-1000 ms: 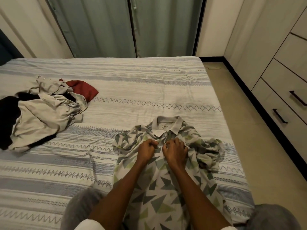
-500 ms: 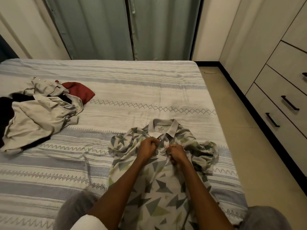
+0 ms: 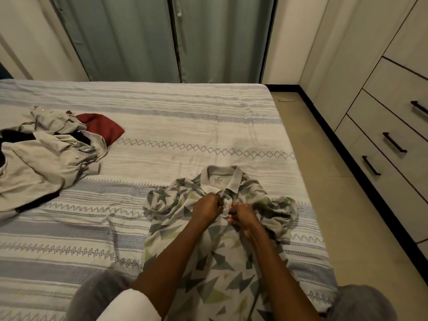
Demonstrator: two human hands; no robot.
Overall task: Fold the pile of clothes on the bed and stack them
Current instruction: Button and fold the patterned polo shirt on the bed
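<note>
A grey polo shirt (image 3: pixel 215 269) with a triangle print lies face up on the bed (image 3: pixel 185 126), collar pointing away from me, both sleeves bunched. My left hand (image 3: pixel 207 208) and my right hand (image 3: pixel 243 216) sit side by side just below the collar, each pinching the shirt's front placket. A pile of unfolded clothes (image 3: pixel 44 163), beige, black and dark red, lies at the bed's left side, well apart from both hands.
The bed's right edge runs along a tan floor strip (image 3: pixel 342 205). A wardrobe with drawers and dark handles (image 3: pixel 393 142) stands to the right. Green curtains (image 3: pixel 176 38) hang behind the bed. My knees (image 3: pixel 97 295) press against the near edge.
Both hands stay at the placket; the right hand has slipped slightly lower and its fingers have tightened on the fabric. The view has shifted a little.
</note>
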